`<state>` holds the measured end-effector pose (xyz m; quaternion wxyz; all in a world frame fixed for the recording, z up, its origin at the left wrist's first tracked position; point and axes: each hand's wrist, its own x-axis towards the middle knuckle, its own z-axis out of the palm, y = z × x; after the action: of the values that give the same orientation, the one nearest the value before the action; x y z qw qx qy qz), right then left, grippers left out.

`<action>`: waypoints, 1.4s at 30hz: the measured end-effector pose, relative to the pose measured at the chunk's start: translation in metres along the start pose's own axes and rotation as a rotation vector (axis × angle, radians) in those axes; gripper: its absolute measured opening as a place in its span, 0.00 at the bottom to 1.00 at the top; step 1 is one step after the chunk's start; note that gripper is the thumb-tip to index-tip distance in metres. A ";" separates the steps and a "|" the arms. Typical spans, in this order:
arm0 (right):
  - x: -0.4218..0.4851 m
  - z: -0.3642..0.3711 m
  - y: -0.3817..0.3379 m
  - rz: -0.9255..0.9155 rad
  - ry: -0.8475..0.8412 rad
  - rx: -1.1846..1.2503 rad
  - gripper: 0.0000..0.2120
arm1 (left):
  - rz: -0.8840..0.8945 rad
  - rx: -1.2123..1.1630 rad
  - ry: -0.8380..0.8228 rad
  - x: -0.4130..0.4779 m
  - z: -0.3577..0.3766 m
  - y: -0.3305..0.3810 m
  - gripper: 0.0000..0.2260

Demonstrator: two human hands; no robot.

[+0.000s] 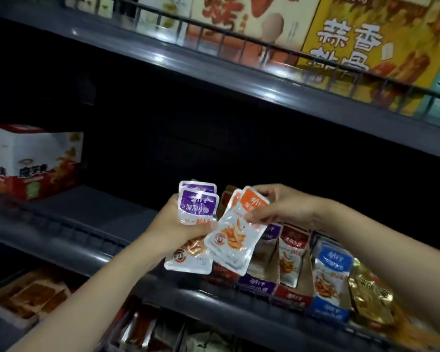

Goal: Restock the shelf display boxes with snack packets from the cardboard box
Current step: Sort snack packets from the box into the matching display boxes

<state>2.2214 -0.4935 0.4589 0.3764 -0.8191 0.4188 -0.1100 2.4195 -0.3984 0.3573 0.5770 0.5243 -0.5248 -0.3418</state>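
My left hand grips a small stack of purple-topped snack packets in front of the middle shelf. My right hand pinches two orange-topped packets by their upper edge, right beside the purple ones. Just below and behind them stand the shelf display boxes: a purple one, a red one with red-topped packets, and a blue one with blue-topped packets. The cardboard box is out of view.
A white and red carton stands at the left of the middle shelf, with bare shelf beside it. Gold packets lie right of the blue box. Large snack boxes fill the upper shelf; trays of packets sit below.
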 end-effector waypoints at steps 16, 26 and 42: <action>0.090 -0.024 0.027 -0.098 0.336 -0.278 0.23 | -0.194 0.143 -0.095 0.034 0.005 -0.029 0.17; 0.123 0.004 0.049 -0.083 0.294 -0.473 0.28 | -0.235 0.142 -0.142 0.035 0.007 -0.035 0.17; 0.130 0.020 0.054 -0.158 0.609 -0.923 0.15 | -0.278 0.102 -0.119 0.039 0.006 -0.037 0.18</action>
<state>2.2797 -0.6024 0.3890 -0.1687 -0.8590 0.4507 -0.1745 2.4277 -0.4448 0.3302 0.4647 0.5992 -0.4973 -0.4216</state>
